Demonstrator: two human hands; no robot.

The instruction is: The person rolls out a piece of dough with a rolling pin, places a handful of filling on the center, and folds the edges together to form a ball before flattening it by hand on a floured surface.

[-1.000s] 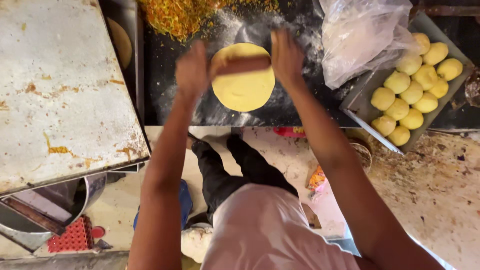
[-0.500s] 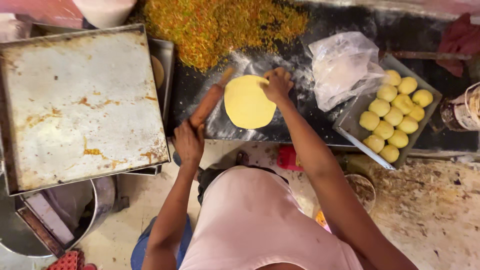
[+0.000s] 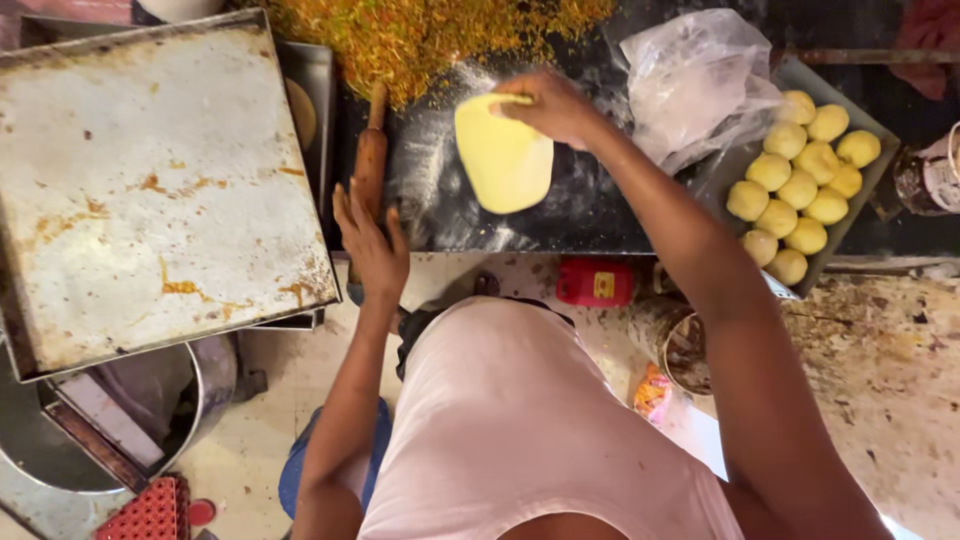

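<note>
1. The fingers (image 3: 520, 100) of the right hand (image 3: 555, 105) pinch the far edge of a thin, round, pale yellow sheet of rolled dough (image 3: 503, 155), lifting that edge while the rest hangs down toward the dark, flour-dusted counter (image 3: 590, 205).
2. The left hand (image 3: 372, 245) lies open, fingers spread, resting on the near end of a brown wooden rolling pin (image 3: 370, 160), which lies on the counter left of the dough.
3. To handle the sheet well, a light, even hold at the rim seems wise: dough this thin could stretch or tear under its own weight, so supporting more of it would likely help.
4. Right of the dough, a crumpled clear plastic bag (image 3: 695, 80) sits beside a grey metal tray (image 3: 855, 205) of yellow dough balls (image 3: 800, 185).
5. A heap of orange-yellow shredded filling (image 3: 430, 35) lies at the counter's far side.
6. To the left sits a large, stained square metal sheet (image 3: 150, 190); below, a pale, soiled floor (image 3: 900, 350) holds a small red container (image 3: 595, 283).
</note>
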